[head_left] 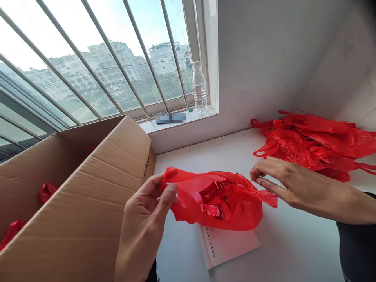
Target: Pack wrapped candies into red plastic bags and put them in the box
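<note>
Red bag (245, 211) w/ wrapped sweets (212, 210) is held over notebook (235, 246), long axis approx. L–R; L end's gripped by fingers of L hand (148, 217). R hand (286, 182)'s placed right of notebook, just by bag's R end; fingers' grip can't be told.

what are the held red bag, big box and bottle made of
Red bag: likely thin, glossy plastic, translucent and creased. Box: apparently matte brown corrugated cardboard, given its ridged surface. Bottle: probably clear, shiny plastic, with ribbed see-through walls.
</note>
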A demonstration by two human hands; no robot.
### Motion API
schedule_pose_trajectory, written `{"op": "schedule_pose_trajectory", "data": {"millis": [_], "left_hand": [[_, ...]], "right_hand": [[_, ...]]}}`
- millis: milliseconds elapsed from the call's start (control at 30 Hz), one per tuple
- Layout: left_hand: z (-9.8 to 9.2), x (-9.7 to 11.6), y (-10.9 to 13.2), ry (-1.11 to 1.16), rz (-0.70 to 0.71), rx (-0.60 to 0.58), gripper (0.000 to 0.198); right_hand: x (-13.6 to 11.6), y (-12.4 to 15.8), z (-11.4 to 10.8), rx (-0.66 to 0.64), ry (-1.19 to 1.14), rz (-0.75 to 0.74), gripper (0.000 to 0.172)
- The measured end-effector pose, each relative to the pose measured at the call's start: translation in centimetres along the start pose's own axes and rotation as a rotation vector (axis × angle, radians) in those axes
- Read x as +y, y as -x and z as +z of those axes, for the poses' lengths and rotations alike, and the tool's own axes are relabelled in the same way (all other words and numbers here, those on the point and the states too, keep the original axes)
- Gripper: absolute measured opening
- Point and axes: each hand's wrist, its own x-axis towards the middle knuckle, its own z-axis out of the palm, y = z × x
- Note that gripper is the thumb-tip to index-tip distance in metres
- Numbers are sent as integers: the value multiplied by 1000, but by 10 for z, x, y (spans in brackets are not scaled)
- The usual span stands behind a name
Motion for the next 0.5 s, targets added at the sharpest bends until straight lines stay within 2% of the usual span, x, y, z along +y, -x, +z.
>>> {"op": "schedule_pose_trajectory", "data": {"millis": [33,67,167,333,500], "left_hand": [[-1,0,1,-9,20,43,20],[-1,-1,1,-20,41,87,22],[-1,-2,3,-52,92,174,30],[5,0,1,28,141,230,22],[11,6,5,51,219,201,42]], "right_hand": [[-1,1,0,21,1,7,23],[-1,2,2,40,16,8,27],[2,9,14,70,108,-22,52],[10,9,26,23,146,-12,28],[5,-3,10,74,93,-15,22]]}}
